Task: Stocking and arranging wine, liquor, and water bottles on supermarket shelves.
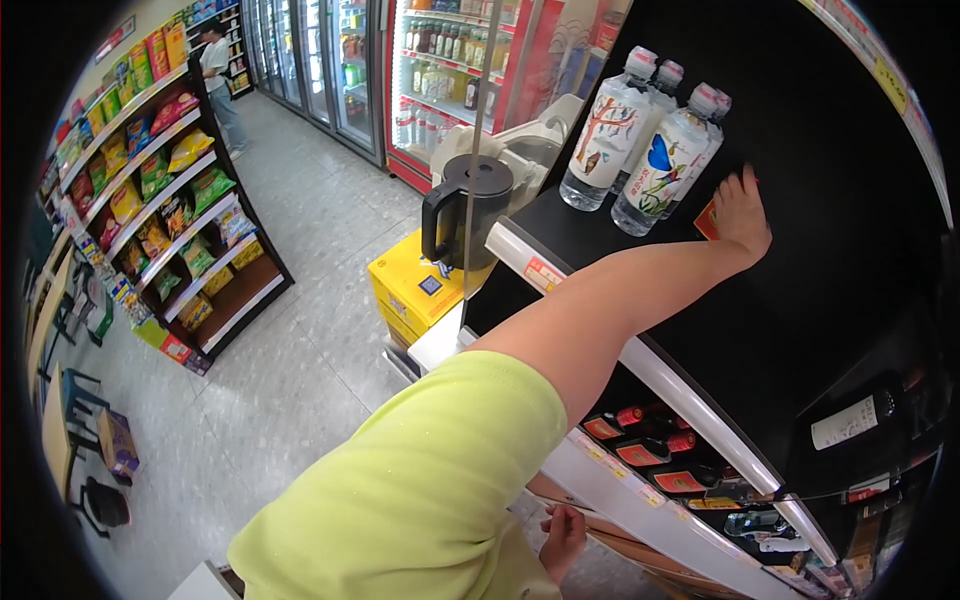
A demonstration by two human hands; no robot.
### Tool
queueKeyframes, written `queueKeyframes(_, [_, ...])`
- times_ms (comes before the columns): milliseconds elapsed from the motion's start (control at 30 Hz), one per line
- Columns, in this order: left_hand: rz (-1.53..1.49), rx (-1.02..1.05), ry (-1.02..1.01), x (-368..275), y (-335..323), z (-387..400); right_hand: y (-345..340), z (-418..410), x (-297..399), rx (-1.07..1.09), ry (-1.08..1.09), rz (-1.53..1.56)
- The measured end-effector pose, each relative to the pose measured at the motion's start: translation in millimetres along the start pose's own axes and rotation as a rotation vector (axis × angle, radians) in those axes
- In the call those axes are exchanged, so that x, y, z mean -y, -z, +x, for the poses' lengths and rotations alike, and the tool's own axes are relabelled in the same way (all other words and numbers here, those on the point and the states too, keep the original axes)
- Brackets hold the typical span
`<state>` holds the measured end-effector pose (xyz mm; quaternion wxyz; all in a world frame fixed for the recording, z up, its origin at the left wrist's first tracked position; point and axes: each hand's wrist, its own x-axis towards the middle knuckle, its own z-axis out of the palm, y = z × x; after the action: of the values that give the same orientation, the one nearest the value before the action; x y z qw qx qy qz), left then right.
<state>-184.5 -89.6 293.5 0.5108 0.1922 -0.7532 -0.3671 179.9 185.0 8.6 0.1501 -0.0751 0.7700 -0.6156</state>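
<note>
My left hand [739, 206] reaches onto the black upper shelf, the arm stretched across its front edge. Its fingers are around a dark item with a red-orange label [706, 220], seemingly a bottle; the hand and the black background hide most of it. Just left of that hand, several clear plastic water bottles [664, 172] with illustrated labels and pinkish-white caps stand upright in a group. Low down beside the shelf unit is my right hand [564, 541], its fingers curled and nothing visible in them.
Dark bottles with red-orange labels [643, 452] lie on the shelf below. A dark-lidded pitcher [476, 202] stands on a yellow carton [405, 289] left of the shelf. Farther off are a snack rack [244, 259], a red drinks cooler [395, 90] and a person [217, 82].
</note>
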Motion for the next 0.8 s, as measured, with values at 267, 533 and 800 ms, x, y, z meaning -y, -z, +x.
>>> queueKeyframes(267, [0.045,-0.049,0.052,21.3,0.6,11.8,-0.9,8.4,1.6,0.027,-0.015,-0.031])
queueKeyframes(533, [0.079,0.150,0.042,27.6,17.0,13.8,-7.8,17.5,12.5,0.075,0.005,-0.058])
queueKeyframes(800, [-0.054,0.393,-0.156,20.2,64.6,-0.4,-25.1,14.4,6.9,0.092,0.061,-0.081])
